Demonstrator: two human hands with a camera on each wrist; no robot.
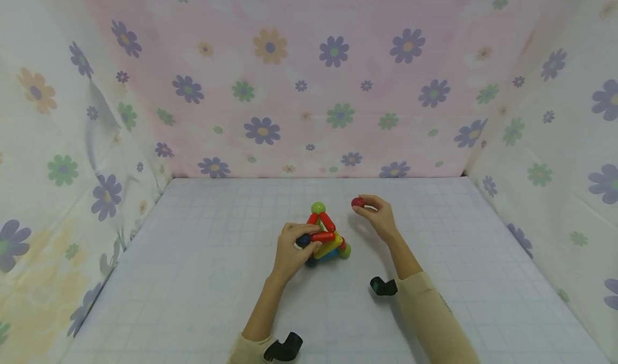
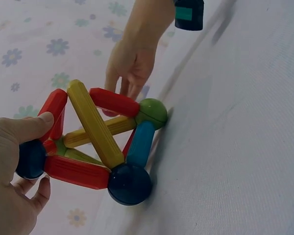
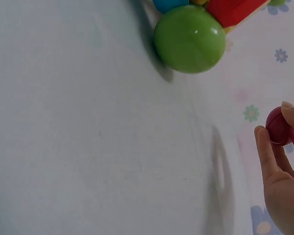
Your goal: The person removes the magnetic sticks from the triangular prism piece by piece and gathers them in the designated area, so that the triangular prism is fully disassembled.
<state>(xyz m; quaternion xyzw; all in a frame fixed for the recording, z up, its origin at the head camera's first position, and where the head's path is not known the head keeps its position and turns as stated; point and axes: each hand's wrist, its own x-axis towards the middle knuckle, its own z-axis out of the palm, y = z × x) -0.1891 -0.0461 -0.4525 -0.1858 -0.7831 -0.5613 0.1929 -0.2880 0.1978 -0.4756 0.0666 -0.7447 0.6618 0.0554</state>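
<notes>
head view: nearest is the left hand (image 1: 289,250), its fingers gripping a glossy dark blue plastic-looking ball (image 1: 303,240) at one corner of a frame (image 1: 328,247) built of faceted red, yellow and blue rods (image 1: 326,222), with a bright green ball (image 1: 318,207) at its top. the frame rests on the pale, faintly gridded table (image 1: 217,289); the corner hold probably steadies it and leaves the opposite side free to reach. farther on, the right hand (image 1: 381,219) pinches a small glossy red ball (image 1: 358,203) between thumb and fingertips, raised beside the frame and not touching it; that light pinch seems chosen to keep most of its surface bare. at the back hangs a pink flower-printed cloth (image 1: 309,58).
</notes>
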